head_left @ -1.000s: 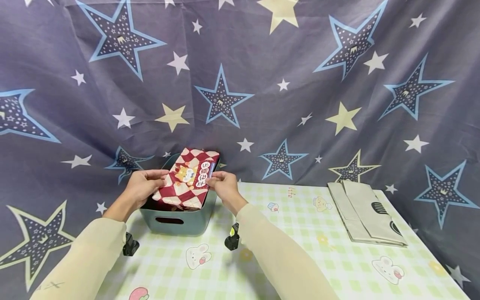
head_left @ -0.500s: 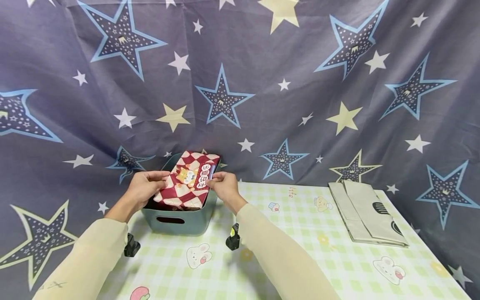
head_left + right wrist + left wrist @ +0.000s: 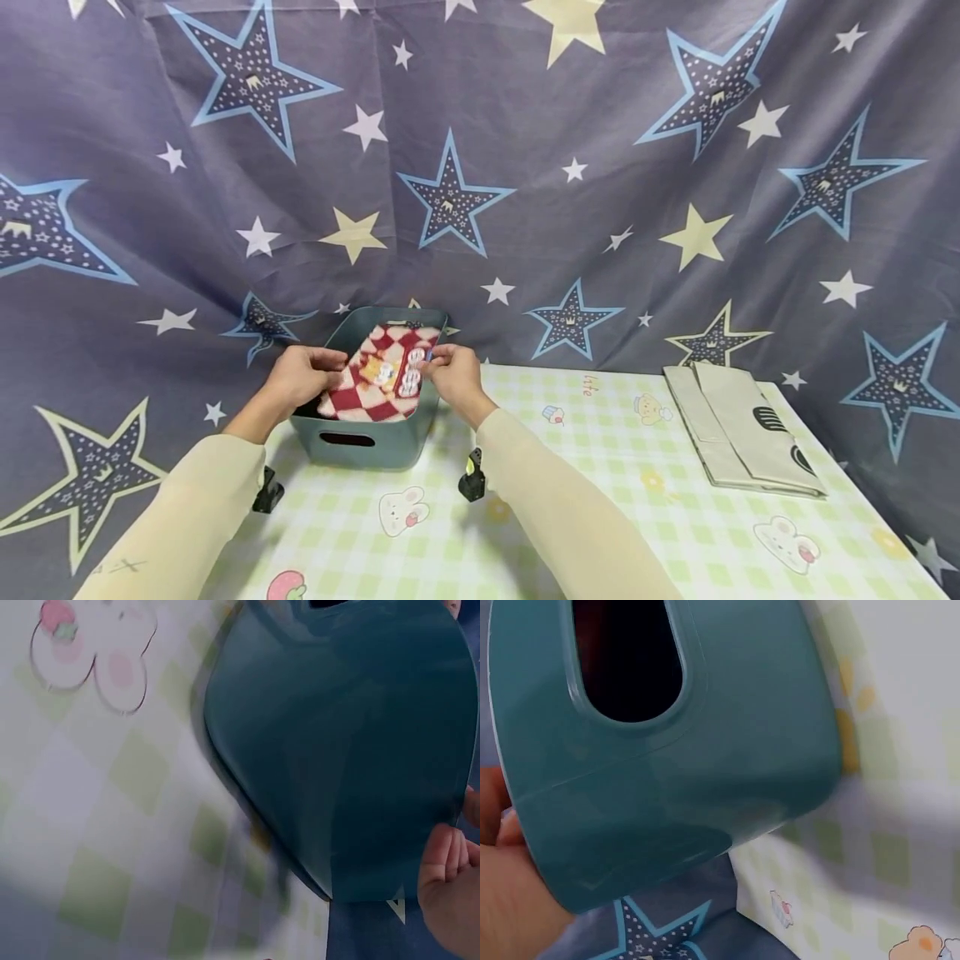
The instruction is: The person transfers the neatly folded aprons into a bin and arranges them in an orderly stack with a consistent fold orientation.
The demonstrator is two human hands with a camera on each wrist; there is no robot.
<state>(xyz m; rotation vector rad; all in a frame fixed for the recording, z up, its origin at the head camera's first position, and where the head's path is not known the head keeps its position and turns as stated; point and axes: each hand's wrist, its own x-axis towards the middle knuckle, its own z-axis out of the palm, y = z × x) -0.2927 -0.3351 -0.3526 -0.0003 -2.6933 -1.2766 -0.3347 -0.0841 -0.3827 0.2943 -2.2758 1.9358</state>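
Note:
A flat rectangular piece with red-and-white checks, a cartoon animal and white lettering (image 3: 375,392) lies inside the top of a blue-green plastic basket (image 3: 401,446). My left hand (image 3: 296,383) holds its left edge with thumb and fingers, over the basket's left rim. At the opposite edge, my right hand (image 3: 456,379) pinches it near a small blue patch. In the left wrist view, the basket wall (image 3: 742,735) hides most of that hand's fingers. Curled fingers (image 3: 442,859) of the right hand show at the rim in the right wrist view.
The basket stands at the back left of a table covered with a green-checked cloth (image 3: 592,517), close to a star-patterned curtain (image 3: 480,208). A folded beige-grey fabric item with black print (image 3: 738,429) lies at the table's right side.
Both hands have lowered the checked piece. Its far end, which stood above the basket's back rim, now sits below it. The folded item at right stays put.

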